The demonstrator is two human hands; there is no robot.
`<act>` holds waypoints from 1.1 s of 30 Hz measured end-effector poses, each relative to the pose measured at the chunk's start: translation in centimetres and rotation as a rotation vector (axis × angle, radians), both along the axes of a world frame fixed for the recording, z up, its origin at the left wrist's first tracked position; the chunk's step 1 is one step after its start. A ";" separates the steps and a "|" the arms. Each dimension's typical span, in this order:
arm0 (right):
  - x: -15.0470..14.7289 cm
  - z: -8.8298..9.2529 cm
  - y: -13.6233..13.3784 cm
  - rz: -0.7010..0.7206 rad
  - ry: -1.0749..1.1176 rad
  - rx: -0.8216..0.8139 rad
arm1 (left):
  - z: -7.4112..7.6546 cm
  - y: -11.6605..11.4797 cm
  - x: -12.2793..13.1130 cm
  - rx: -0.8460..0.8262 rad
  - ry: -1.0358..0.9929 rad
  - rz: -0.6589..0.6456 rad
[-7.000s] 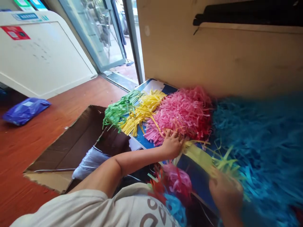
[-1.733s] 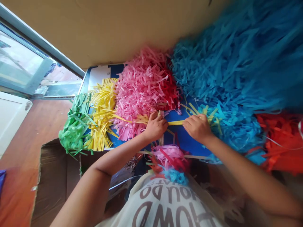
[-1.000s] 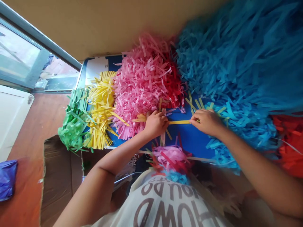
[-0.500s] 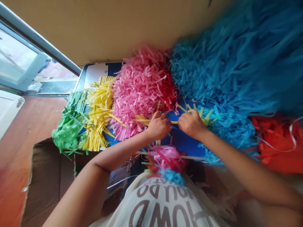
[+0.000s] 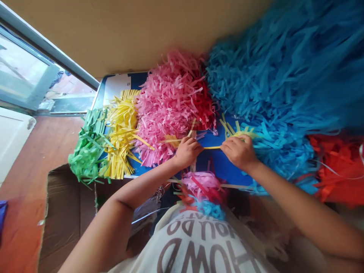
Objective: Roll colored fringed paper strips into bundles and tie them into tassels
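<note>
Head view: nearest, against a lettered shirt [image 5: 196, 235], a mixed bunch of pink, red and blue strips [image 5: 204, 185], crowding the space between body and table edge. Off to lower left, brown cardboard [image 5: 62, 216]. Next, over bare blue tabletop [image 5: 217, 163], pulled straight between left hand [image 5: 189, 151] and right hand [image 5: 239, 151], a narrow yellow strip [image 5: 212, 147]. Gripped firmly at both places, fingers curled tight, with only a short span showing. Aligned left to right, roughly parallel to the near edge. Past the hands, yellow ends: leftward onto a pink heap [image 5: 167, 110], and fanned up and right toward a blue heap [image 5: 270, 83]; joins hidden under the fingers. At far right, a red heap [image 5: 338, 167]; at left, green fringe [image 5: 88, 151] beside yellow fringe [image 5: 122, 121]. Behind everything, a tan wall [image 5: 142, 34].
</note>
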State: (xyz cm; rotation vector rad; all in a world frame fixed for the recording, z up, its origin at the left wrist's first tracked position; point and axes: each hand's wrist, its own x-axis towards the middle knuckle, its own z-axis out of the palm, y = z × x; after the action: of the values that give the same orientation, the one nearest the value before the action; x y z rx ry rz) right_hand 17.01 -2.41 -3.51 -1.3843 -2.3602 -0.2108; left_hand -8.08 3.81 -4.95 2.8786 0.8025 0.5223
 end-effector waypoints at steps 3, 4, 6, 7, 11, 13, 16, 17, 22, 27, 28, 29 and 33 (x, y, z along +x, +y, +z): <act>1.5 -0.6 0.0 0.011 0.177 -0.072 | -1.0 0.4 -1.2 -0.154 -0.135 0.027; 1.8 -0.8 0.1 0.017 0.242 -0.109 | -1.1 0.5 -1.4 -0.201 -0.174 0.030; 2.3 -1.2 0.4 0.018 0.354 -0.188 | -1.2 0.6 -1.4 -0.277 -0.228 0.027; 2.4 -1.3 0.6 0.011 0.396 -0.223 | -1.1 0.6 -1.4 -0.300 -0.245 0.033; 2.6 -1.5 1.0 -0.006 0.480 -0.303 | -0.5 0.3 -1.0 -0.317 -0.274 0.098; 2.7 -1.4 1.1 -0.006 0.477 -0.316 | -0.3 0.2 -0.7 -0.308 -0.285 0.124; 2.7 -1.3 1.2 -0.026 0.455 -0.309 | 0.0 0.0 -0.3 -0.312 -0.268 0.167; 2.6 -1.3 1.3 -0.039 0.449 -0.307 | 0.2 0.0 -0.2 -0.318 -0.249 0.187; 2.1 -0.8 1.9 -0.157 0.338 -0.415 | 1.3 -0.1 0.6 -0.331 -0.037 0.277; 0.5 1.4 1.8 -0.163 0.082 -0.386 | 2.4 -0.3 1.0 -0.144 0.120 0.046; 0.1 1.7 1.7 -0.092 0.031 -0.341 | 2.4 -0.3 1.1 -0.091 0.130 0.014; -0.3 1.9 1.6 -0.019 -0.015 -0.294 | 2.4 -0.4 1.3 -0.041 0.132 -0.010; -1.6 1.6 2.0 0.137 -0.151 -0.137 | 1.5 -0.3 2.1 0.083 0.094 -0.055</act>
State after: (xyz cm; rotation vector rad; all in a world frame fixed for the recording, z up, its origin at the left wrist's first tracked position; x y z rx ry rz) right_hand 15.44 -0.39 -1.89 -1.3009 -2.6268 -0.1209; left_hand -5.95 3.46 -3.46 3.0117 0.7283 0.4267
